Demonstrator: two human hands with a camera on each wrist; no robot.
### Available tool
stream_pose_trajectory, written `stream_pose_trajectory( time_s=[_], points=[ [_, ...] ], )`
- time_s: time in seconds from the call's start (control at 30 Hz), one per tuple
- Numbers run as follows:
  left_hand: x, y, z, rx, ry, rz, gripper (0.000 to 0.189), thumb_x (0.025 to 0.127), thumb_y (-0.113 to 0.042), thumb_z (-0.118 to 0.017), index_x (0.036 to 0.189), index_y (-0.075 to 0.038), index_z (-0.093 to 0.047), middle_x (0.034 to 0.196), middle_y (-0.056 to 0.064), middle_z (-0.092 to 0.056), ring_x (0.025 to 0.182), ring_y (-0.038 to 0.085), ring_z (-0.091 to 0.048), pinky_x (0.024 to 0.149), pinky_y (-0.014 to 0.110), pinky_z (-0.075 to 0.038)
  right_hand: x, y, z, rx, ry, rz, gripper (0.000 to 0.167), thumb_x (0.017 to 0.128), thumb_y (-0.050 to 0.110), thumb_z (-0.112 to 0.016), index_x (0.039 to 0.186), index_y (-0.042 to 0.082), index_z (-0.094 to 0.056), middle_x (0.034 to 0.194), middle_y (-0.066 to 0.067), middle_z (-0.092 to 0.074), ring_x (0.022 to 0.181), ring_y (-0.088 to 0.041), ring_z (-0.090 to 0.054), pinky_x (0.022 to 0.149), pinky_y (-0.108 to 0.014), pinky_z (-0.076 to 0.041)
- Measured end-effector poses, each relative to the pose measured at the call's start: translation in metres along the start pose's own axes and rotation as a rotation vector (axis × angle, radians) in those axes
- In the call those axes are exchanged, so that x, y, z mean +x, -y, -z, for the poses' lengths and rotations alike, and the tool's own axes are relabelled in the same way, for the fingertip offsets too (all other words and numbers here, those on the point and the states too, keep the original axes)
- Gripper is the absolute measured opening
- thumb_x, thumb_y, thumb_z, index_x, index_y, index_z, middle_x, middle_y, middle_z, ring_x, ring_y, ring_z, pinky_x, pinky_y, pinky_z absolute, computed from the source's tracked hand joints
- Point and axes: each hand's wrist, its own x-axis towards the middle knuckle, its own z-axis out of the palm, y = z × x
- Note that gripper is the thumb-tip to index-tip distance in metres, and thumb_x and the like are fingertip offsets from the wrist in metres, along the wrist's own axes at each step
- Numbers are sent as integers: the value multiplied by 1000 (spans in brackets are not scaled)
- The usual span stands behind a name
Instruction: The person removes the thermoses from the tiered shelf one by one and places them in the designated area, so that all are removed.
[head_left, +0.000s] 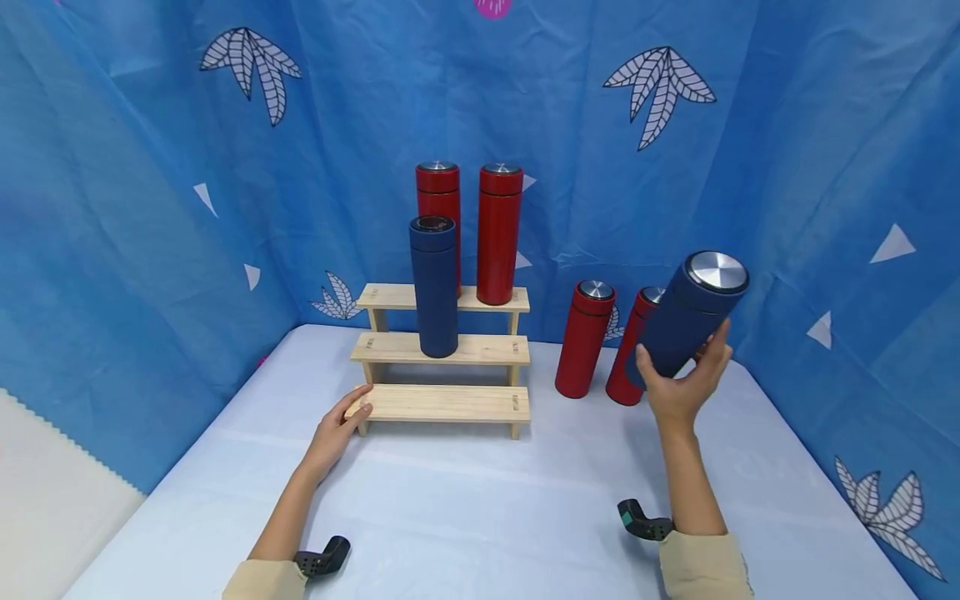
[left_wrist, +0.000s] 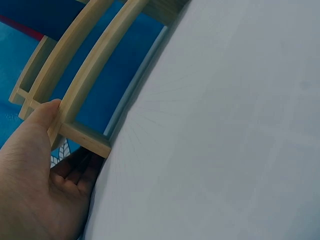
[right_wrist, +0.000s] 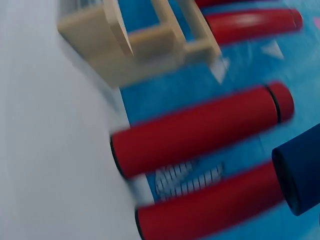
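Note:
My right hand grips a blue thermos flask by its lower part and holds it tilted above the table. Its silver lid points up and to the right; in the right wrist view only the base end of this blue flask shows. At the left end of the lowest step, my left hand holds the three-step wooden rack. The left wrist view shows the thumb on the step's end. On the middle step stands another blue flask, upright.
Two red flasks stand on the top step, the left one partly hidden and the right one in full view. Right of the rack, two more red flasks stand on the white-covered table. Blue cloth hangs around the table.

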Motion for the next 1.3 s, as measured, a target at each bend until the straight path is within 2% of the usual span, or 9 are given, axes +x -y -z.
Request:
stream_pose_trajectory(
  time_s=[0.13, 0.23, 0.4, 0.57, 0.7, 0.83, 1.0, 1.3],
  points=[
    [-4, -6, -1, -9, -3, -13, 51, 95, -36, -51, 141, -18, -39, 150, 11, -24, 137, 36, -15, 104, 57, -20, 7, -24, 24, -81, 7, -77, 91, 74, 23, -76, 142, 0, -20, 133, -2, -41, 120, -13, -38, 93, -26, -40],
    [-8, -11, -1, -2, -5, -27, 50, 96, -34, -50, 141, -16, -38, 149, 13, -25, 136, 36, -15, 104, 57, -21, 7, -43, 36, -115, 51, -160, 92, 76, 20, -74, 146, 5, -16, 141, 6, -34, 123, -11, -36, 98, -30, -38],
    [-10, -13, -2, -1, -7, -29, 50, 96, -33, -50, 141, -15, -38, 149, 13, -25, 136, 35, -16, 104, 56, -22, 0, -68, 45, -120, 144, -269, 96, 77, 12, -75, 149, 17, -12, 147, 11, -25, 128, -15, -36, 100, -45, -36],
    [-9, -12, -5, -19, 2, -23, 51, 96, -35, -50, 141, -16, -38, 150, 12, -24, 136, 35, -16, 104, 57, -21, -17, -93, 48, -140, 204, -341, 99, 78, 9, -75, 149, 26, -9, 148, 10, -26, 129, -23, -36, 99, -52, -34],
    [-9, -12, -6, -19, 6, -18, 51, 95, -36, -50, 141, -17, -38, 150, 12, -23, 136, 35, -17, 105, 56, -20, -29, -108, 50, -169, 231, -363, 100, 77, 7, -75, 150, 26, -8, 150, 7, -22, 127, -33, -37, 98, -56, -32],
    [-9, -14, -5, -10, -3, -15, 51, 95, -35, -50, 141, -17, -38, 150, 12, -24, 136, 35, -18, 105, 56, -20, -34, -115, 50, -187, 244, -376, 100, 77, 7, -75, 150, 24, -8, 152, 4, -19, 126, -36, -36, 99, -57, -31],
    [-9, -15, -4, -16, -4, -19, 50, 96, -33, -51, 141, -16, -39, 149, 13, -24, 136, 35, -18, 104, 56, -21, -35, -119, 48, -198, 253, -387, 98, 79, 9, -74, 150, 24, -7, 152, 2, -18, 128, -34, -34, 102, -53, -29],
    [-7, -14, -2, -21, -9, -33, 50, 95, -34, -51, 141, -17, -39, 149, 11, -26, 137, 33, -17, 105, 56, -19, -34, -124, 43, -180, 281, -365, 96, 81, 8, -72, 150, 19, -6, 154, 2, -11, 137, -21, -20, 108, -44, -21]
  ],
)
